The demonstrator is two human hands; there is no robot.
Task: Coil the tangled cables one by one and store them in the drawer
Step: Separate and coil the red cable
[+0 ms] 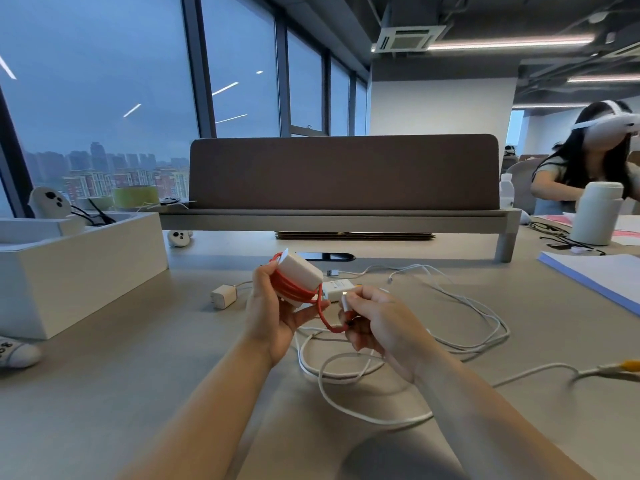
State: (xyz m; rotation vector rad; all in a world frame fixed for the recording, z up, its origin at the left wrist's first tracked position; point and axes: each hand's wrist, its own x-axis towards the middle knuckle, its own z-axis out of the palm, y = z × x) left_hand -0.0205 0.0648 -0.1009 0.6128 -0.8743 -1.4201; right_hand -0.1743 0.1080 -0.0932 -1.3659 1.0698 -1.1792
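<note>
Red cable (294, 292) | left hand (273, 317) grips charger (300, 271) | right hand (381, 323) pinches plug (346, 301) | white cables (341, 375) beneath

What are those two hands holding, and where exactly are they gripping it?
The left hand grips a white charger round its body, where the red cable is wound. The right hand pinches that cable's white plug.

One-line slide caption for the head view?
Left hand holds white charger wrapped in red cable; right hand pinches its plug end.

tall windows (100, 98) w/ dusk skyline, brown desk divider (343, 173), grey desk (104, 393), ceiling strip lights (509, 43)
</note>
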